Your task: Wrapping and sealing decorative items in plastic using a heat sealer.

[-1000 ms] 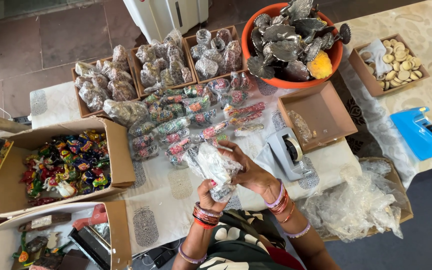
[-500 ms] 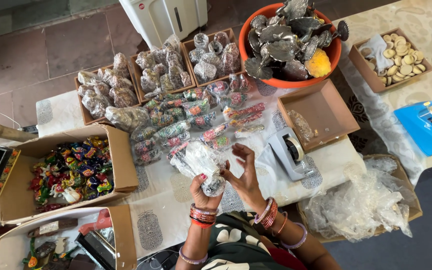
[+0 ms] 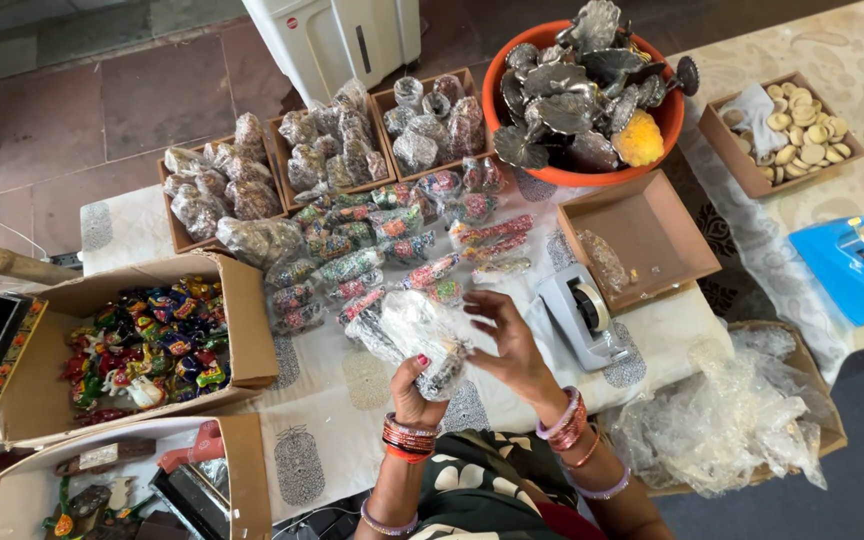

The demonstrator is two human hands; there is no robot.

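My left hand [image 3: 418,385] grips a clear plastic packet [image 3: 414,335] filled with small dark items, held above the white printed cloth [image 3: 332,400]. My right hand [image 3: 508,345] is beside it with fingers spread, its fingertips touching the packet's right side. Both wrists wear bangles. Just beyond the hands lie rows of filled packets [image 3: 372,255] of colourful small pieces. A grey tape dispenser [image 3: 580,315] stands right of my right hand.
A cardboard box of bright painted figures [image 3: 142,345] sits at left, another box [image 3: 102,490] below it. Three trays of bagged items [image 3: 322,155] line the back. An orange tub of metal pieces [image 3: 582,95], a brown tray [image 3: 642,235], loose plastic bags [image 3: 722,420] and a blue device [image 3: 847,270] are right.
The view has shifted a little. My hands have turned the packet, and my right hand's fingers have opened out beside it.
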